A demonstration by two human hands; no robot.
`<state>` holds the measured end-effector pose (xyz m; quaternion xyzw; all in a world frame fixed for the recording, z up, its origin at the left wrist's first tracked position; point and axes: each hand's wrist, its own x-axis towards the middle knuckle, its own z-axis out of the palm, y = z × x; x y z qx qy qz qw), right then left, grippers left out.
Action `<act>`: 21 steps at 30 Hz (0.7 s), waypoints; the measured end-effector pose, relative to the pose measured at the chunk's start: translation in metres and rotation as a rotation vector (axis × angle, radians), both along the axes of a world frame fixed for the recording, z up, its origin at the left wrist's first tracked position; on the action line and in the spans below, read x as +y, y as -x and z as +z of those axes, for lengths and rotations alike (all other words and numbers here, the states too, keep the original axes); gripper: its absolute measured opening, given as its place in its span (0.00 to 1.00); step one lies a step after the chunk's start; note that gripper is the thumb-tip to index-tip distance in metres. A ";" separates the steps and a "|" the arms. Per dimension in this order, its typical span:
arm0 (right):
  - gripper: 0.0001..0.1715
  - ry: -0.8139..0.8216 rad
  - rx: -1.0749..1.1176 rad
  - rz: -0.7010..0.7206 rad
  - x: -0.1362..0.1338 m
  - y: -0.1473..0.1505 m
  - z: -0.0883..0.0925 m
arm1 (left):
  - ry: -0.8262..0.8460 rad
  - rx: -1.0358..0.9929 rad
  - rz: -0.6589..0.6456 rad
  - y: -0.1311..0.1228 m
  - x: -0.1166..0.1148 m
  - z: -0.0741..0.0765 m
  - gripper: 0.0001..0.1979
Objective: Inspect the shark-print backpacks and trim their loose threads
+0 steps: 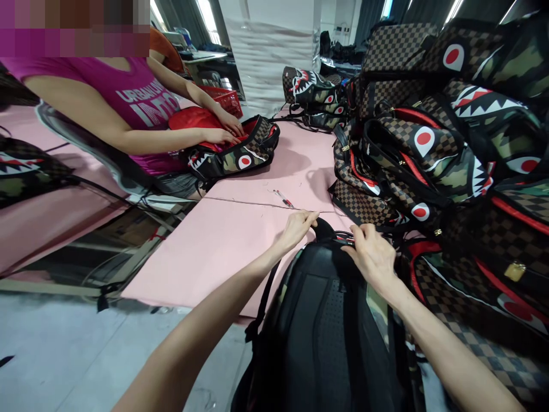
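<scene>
A black backpack (317, 320) stands upright right in front of me, its padded back panel and shoulder straps turned toward me. Strips of camouflage cloth show along its sides. My left hand (298, 229) is closed on the black top handle (325, 230), pinching it between thumb and fingers. At the bag's upper right edge, my right hand (372, 254) has its fingers curled over the rim, thumb against the back panel. What lies under those fingers is hidden. A little of the opening shows between my hands.
Checkered and camouflage backpacks (424, 140) are piled along the right. A pen (283, 199) lies on the pink table (240, 229). At the left, a seated co-worker (107, 114) has both hands in another backpack (244, 157). Behind stands a red basket (227, 100).
</scene>
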<state>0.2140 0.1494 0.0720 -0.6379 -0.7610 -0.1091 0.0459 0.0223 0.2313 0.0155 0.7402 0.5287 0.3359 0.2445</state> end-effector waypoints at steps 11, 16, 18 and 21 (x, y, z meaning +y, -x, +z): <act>0.13 0.650 0.971 -0.174 0.037 -0.099 0.013 | -0.257 0.417 -0.045 -0.010 0.002 0.004 0.18; 0.13 0.700 1.385 -0.289 0.043 -0.106 0.003 | -0.010 0.035 -0.380 -0.095 -0.003 0.002 0.16; 0.10 0.633 1.405 -0.240 0.044 -0.108 -0.002 | 0.210 -0.112 -0.442 -0.127 0.000 -0.002 0.12; 0.11 0.537 1.334 -0.204 0.047 -0.109 -0.006 | 0.330 -0.212 -0.413 -0.151 0.009 -0.012 0.10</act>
